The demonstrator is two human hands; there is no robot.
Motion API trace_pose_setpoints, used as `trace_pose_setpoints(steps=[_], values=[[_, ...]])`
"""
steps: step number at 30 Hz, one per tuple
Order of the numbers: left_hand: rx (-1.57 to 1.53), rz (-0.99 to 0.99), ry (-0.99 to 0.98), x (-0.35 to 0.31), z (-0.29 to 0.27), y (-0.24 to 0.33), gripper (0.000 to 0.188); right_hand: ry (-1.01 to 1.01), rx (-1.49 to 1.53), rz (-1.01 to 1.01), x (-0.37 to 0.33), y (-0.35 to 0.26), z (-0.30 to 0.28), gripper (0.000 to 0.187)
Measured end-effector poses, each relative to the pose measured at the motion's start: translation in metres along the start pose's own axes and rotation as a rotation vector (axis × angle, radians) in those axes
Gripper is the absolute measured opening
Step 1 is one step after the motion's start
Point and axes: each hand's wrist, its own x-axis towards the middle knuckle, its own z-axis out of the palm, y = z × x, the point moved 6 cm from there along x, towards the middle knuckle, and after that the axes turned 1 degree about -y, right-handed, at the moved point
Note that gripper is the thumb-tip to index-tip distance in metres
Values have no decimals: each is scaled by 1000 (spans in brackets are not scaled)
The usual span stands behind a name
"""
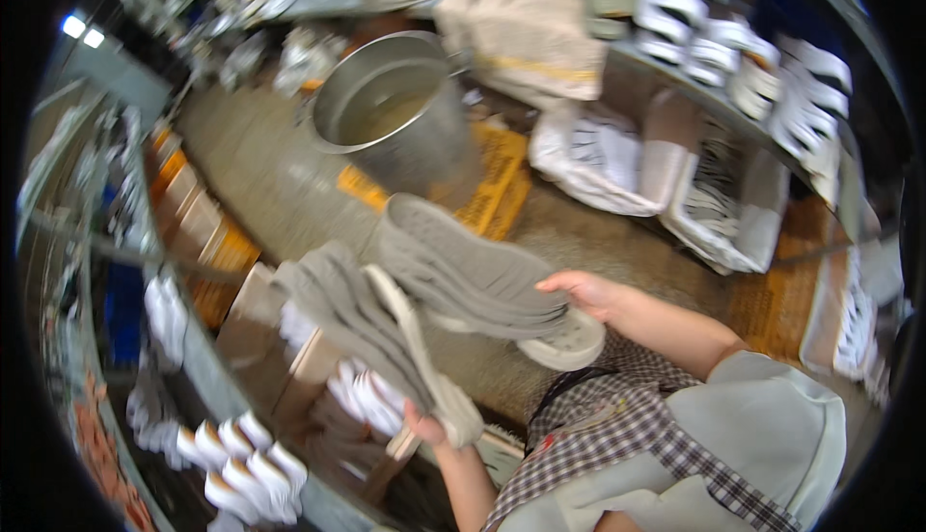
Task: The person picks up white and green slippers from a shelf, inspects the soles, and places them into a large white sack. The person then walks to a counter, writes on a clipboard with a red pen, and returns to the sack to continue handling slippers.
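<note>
Orange crate (224, 260): far left, beside a long rack edge.
White pieces (256, 474): near left, in clustered rows with tan ends.
Left sole stack (349, 308): left of centre, raised above the boxes; several grey soles lie face to face, slanting, with a pale sole (410, 339) along their right side.
Metal pot (410, 161): far, a wide-mouthed vessel above the floor.
Left grip (426, 426): closed around the near end of the left sole stack; thumb in sight, some fingers hidden.
Right sole stack (463, 264): centre, held just right of the other stack; grey layered soles, with a second pale sole (567, 347) underneath at the near end.
Yellow crate (502, 180): far, beyond the right sole stack, beside the pot's base.
Right grip (588, 294): grasping the right sole stack by its near end, thumb over the top grey sole; the fingers below cannot be seen.
Checked apron (603, 445): near right, on the person.
Lined bins (666, 161): far right, holding white and grey pieces.
White strapped uppers (810, 98): far right, along a tabletop.
</note>
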Motion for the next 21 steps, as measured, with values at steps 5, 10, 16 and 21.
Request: trace_pose_setpoints(steps=[5,10,16,21], values=[[236,-29,-46,2,6,-35,44,116,-130,-208,-53,-2,-53,53],[661,-226,3,21,4,-94,61,446,137,-330,-124,15,-126,50],[823,-582,-107,9,32,-221,59,765,493,-491,-231,67,-247,52],[924,-822,-88,-16,71,-341,72,963,631,-624,-313,104,-332,52]])
